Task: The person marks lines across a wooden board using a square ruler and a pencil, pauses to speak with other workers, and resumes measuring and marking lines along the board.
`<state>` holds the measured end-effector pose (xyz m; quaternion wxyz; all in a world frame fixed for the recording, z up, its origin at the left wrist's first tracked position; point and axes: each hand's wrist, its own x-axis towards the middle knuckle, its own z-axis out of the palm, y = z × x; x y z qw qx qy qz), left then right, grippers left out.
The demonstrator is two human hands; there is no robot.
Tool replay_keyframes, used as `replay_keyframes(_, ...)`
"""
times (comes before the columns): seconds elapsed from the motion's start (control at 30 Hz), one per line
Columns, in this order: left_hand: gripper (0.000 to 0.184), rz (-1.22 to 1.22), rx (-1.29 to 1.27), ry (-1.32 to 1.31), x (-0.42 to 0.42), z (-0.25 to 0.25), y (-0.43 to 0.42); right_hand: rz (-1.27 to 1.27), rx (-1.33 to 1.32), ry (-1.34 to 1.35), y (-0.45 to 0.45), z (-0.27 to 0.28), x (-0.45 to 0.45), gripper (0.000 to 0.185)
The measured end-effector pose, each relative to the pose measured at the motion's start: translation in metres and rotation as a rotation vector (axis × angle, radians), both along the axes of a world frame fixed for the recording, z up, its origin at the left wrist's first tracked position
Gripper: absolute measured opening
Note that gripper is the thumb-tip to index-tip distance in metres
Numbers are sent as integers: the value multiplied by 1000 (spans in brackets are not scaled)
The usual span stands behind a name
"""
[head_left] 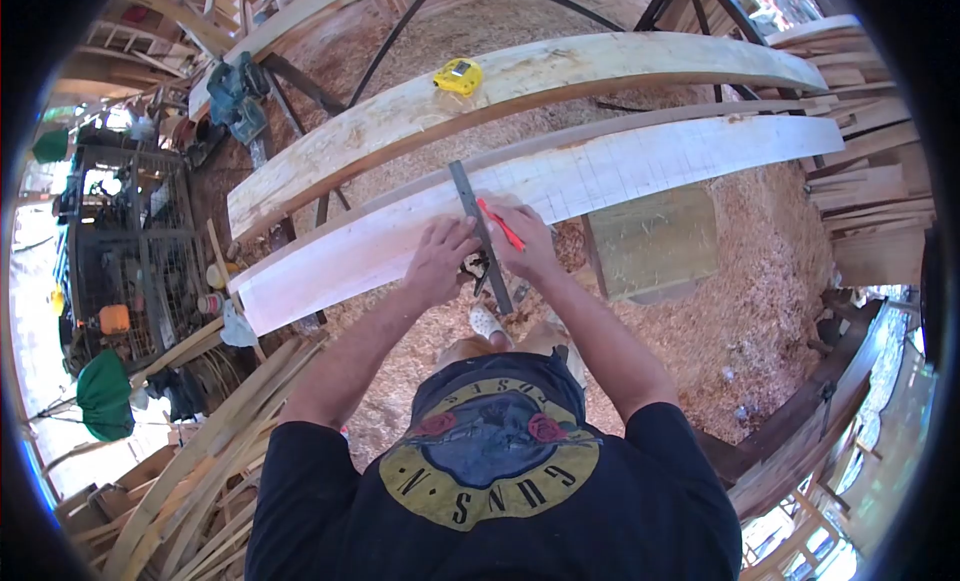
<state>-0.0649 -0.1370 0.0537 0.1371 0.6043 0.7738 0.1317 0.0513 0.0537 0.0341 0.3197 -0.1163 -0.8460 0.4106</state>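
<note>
A pale wooden board (pixel 370 243) runs across in front of me, with thin lines drawn over its right half. Across it lies a dark metal square (pixel 493 271), its blade reaching past both long edges. My left hand (pixel 440 261) is closed on the square at the board's near edge. In my right hand (pixel 525 243) is a red pencil (pixel 502 226), held against the right side of the blade. The pencil's tip is too small to make out.
Beyond lies another thick plank (pixel 340 161) bearing a yellow tape measure (pixel 458 77). A teal power tool (pixel 238 96) rests at the upper left. A square wooden panel (pixel 655 243) is right of my hands. Wood shavings cover the ground; stacked boards (pixel 870 181) stand at the right.
</note>
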Motion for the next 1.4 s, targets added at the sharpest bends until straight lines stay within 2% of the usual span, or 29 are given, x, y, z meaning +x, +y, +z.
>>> replay_keyframes(0.13,76,1,0,-13,0,-2,-1,-26,-68,22,7,6,-27,26)
replay_keyframes(0.33,75,-4,11,-9,-1,0,0,6,-57,13,3,-2,-6,28)
replay_keyframes(0.53,74,-7,1,-9,-1,-2,0,-73,-122,10,4,5,-37,29)
replay_keyframes(0.73,74,1,-21,-22,0,1,-1,-51,-184,-9,0,2,-7,25)
replay_keyframes(0.83,74,7,-6,-23,-2,2,0,-135,-370,31,-7,7,11,24)
replay_keyframes(0.93,74,8,22,-36,0,1,-1,-123,-340,-75,-5,5,30,26)
replay_keyframes(1.13,74,8,33,-27,1,2,-1,-63,-254,-8,-13,3,34,27)
replay_keyframes(1.4,73,16,41,-37,1,4,0,-13,-171,-93,-11,9,32,30)
